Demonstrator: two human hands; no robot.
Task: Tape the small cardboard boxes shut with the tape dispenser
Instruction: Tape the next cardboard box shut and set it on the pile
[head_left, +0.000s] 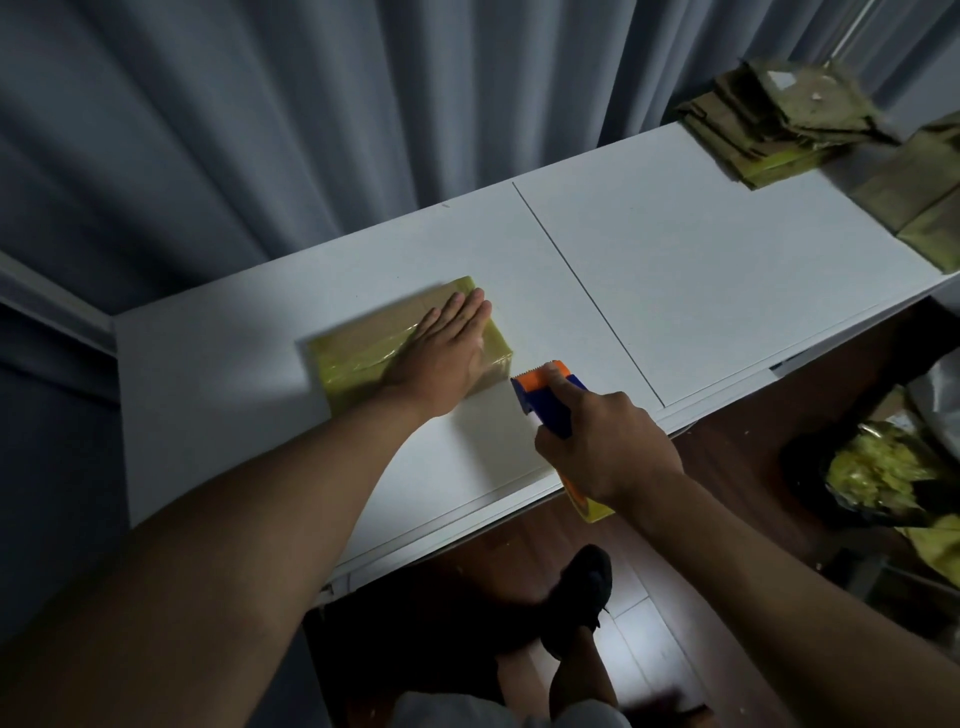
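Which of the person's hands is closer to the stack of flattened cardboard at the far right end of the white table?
The right hand, gripping the blue and orange tape dispenser, is nearer the flattened cardboard stack. The left hand lies flat on the taped cardboard box, farther left.

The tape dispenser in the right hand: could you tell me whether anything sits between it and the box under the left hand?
Nothing visible does. The tape dispenser, gripped by the right hand, is just off the near right corner of the cardboard box; only bare white table lies between them. The left hand rests flat on the box's top.
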